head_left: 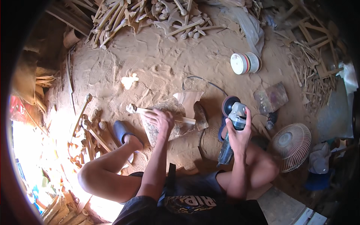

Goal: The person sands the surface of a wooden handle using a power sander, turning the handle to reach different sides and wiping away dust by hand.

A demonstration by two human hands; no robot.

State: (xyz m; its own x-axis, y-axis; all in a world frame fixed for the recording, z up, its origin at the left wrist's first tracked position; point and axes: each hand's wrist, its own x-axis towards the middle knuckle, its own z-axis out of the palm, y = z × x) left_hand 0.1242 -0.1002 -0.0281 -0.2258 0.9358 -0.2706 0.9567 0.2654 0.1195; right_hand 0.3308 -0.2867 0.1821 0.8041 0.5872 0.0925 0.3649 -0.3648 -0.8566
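My left hand (162,120) is closed over a carved wooden leg (141,110) with a knobbed left end, which lies across a rough stone block (153,135). The leg's square right end sticks out past my fingers. Beside it, a flared flat wooden piece (188,100) rests against the block's far right side. My right hand (240,135) grips an angle grinder (237,112), held upright above my right foot. A round sanding disc (228,105) sits on its head, apart from the wood. Whether the disc spins, I cannot tell.
Carved wooden pieces are heaped at the far side (161,18) and by my left foot (93,131). On the right are a white tub (245,63) on its side, a stained box (270,97) and a fan (291,147). A black cable (204,79) crosses the sandy ground.
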